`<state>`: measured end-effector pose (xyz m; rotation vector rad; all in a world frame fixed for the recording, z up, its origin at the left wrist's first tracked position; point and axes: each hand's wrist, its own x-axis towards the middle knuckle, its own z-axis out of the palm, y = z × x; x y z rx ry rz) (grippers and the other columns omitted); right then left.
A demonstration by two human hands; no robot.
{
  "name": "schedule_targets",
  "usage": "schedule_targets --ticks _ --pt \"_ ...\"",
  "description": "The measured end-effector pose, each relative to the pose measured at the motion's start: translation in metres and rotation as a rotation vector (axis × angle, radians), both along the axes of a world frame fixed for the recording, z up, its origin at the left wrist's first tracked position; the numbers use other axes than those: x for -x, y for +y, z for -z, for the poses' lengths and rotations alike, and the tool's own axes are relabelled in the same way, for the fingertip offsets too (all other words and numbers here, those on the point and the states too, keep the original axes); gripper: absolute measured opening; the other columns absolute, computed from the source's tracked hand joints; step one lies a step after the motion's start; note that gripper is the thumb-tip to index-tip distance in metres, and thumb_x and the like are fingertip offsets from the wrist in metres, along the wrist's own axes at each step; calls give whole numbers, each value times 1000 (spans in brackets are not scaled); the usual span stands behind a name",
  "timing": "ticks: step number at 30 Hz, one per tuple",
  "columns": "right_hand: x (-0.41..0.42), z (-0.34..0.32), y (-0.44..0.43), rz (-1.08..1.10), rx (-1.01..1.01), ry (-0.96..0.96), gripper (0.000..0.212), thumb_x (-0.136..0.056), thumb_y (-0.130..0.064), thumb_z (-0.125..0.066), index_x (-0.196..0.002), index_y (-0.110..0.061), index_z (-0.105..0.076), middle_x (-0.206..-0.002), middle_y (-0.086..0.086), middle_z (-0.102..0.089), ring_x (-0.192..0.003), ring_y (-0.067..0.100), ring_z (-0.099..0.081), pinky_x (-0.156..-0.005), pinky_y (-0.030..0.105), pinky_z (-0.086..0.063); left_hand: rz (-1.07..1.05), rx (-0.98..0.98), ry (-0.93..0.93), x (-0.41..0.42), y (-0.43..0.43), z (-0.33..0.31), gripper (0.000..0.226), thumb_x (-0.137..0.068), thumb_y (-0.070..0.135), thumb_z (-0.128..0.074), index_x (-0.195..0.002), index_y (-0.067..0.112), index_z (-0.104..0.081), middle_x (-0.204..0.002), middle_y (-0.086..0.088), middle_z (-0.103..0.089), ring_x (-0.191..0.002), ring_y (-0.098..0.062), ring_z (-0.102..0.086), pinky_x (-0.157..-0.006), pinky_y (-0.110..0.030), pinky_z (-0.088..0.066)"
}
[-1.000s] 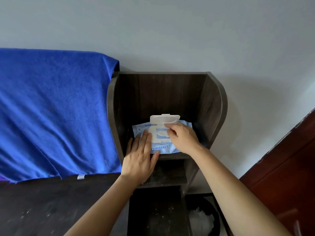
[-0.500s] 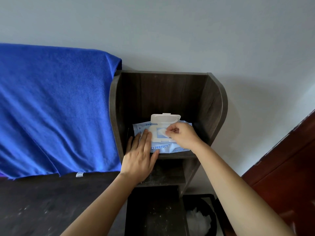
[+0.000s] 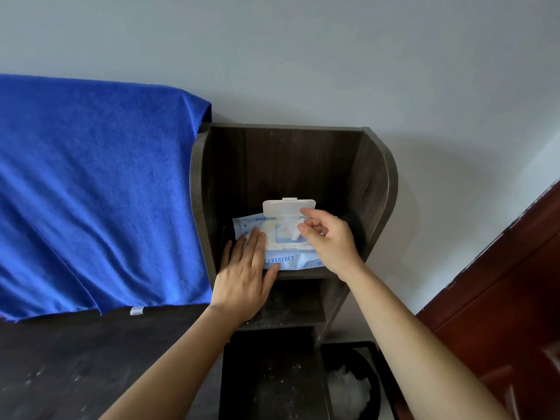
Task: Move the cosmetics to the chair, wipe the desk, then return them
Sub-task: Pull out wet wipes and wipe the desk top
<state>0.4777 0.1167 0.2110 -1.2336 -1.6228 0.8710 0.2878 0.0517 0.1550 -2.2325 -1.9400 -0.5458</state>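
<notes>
**A:** Where's the pack [image 3: 281,259]?

**B:** It lies flat in the top compartment of the shelf [image 3: 375,183], with its front edge at the board's lip. It's pale blue, with "PERFECT" printed along the front. The white lid [image 3: 289,207] is flipped up and stands toward the back.

**A:** Anything coming out of it?

**B:** A white wipe [image 3: 288,232] pokes up from the opening under the lid.

**A:** And the hands?

**B:** The left hand [image 3: 242,280] lies flat on the pack's left end. Its fingers are straight and close together, pressing down, and the thumb runs along the front edge. The right hand [image 3: 330,241] reaches in from the right, over the opening. Its thumb and a curled finger pinch the tip of the wipe, and the forefinger sticks up beside the lid's right corner.

**A:** What's around the shelf?

**B:** The shelf is dark wood with curved side panels and stands against a pale wall [image 3: 303,56]. Under the pack is a lower compartment, which looks dusty. To the left a blue towel [image 3: 91,192] hangs down. Its lower edge reaches the dark desk [image 3: 75,359], which is speckled with pale dust. On the floor at lower right, beside the shelf, a black bin [image 3: 374,368] holds something white and crumpled. A reddish-brown door [image 3: 500,298] fills the right edge.
</notes>
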Motion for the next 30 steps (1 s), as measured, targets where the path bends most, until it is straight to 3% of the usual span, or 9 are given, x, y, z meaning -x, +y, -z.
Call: schedule_targets --ticks 3,6,8,10,13,18,21,24,30 --pt "0 1 -3 102 -122 -87 31 -99 -18 -62 -130 -14 -66 -106 -6 -66 -94 4 -63 -78 9 -50 7 1 -4 0 -1 -1 69 -100 53 -29 -149 5 -38 -153 -13 -42 -137 -33 -44 -117 -50 -30" --pt "-3 7 -6 85 -201 -405 31 -103 -20 -54 -131 -12 -65 -125 6 -59 -109 15 -59 -90 19 -50 12 7 -16 0 -2 -1 70 -100 54 -28 -149 6 -38 -154 -13 -41 -138 -34 -43 -117 -49 -29" --pt "-4 9 -6 40 -169 -491 29 -103 -24 -55 -126 -14 -68 -123 7 -58 -109 17 -60 -85 18 -50 15 13 -21 0 -2 -3 71 -99 55 -27 -150 6 -37 -154 -13 -40 -139 -33 -42 -118 -49 -28" --pt "-3 7 -6 55 -131 -432 26 -100 -30 -60 -116 -14 -72 -116 4 -63 -99 14 -63 -74 10 -47 18 31 -33 0 -3 -4 74 -98 58 -24 -151 7 -36 -156 -11 -38 -142 -32 -37 -119 -50 -24" --pt "0 4 -3 71 -44 -349 22 -97 -34 -64 -108 -16 -69 -109 -1 -66 -93 8 -63 -66 10 -46 13 34 -117 0 -2 -7 76 -97 61 -15 -150 11 -37 -157 -6 -37 -149 -28 -24 -122 -50 -13" --pt "-3 2 2 -15 42 -406 38 -97 -26 -65 -135 -18 -61 -120 0 -65 -94 5 -58 -68 7 -43 40 -91 -162 -7 12 -25 50 -101 37 -31 -120 2 -62 -130 -16 -62 -136 -36 -45 -114 -55 -31" --pt "-5 1 5 -49 59 -445 35 -98 -27 -64 -131 -17 -65 -118 1 -67 -94 6 -58 -66 7 -43 117 -21 -212 -7 27 -25 46 -105 29 -34 -142 5 -47 -154 -12 -42 -148 -24 -28 -122 -45 -18" --pt "-3 3 4 14 52 -334 23 -97 -28 -64 -115 -16 -71 -102 -7 -67 -85 1 -59 -66 7 -43 158 39 -216 -4 31 -12 53 -107 32 -25 -155 10 -27 -164 -5 -19 -153 -16 -10 -125 -38 -4" --pt "3 11 -9 145 37 57 5 -97 -28 -64 -99 -30 -68 -94 -20 -68 -88 -9 -63 -72 7 -48 158 34 -232 -3 33 -4 55 -106 35 -22 -155 11 -25 -165 -5 -17 -153 -16 -9 -124 -34 0"
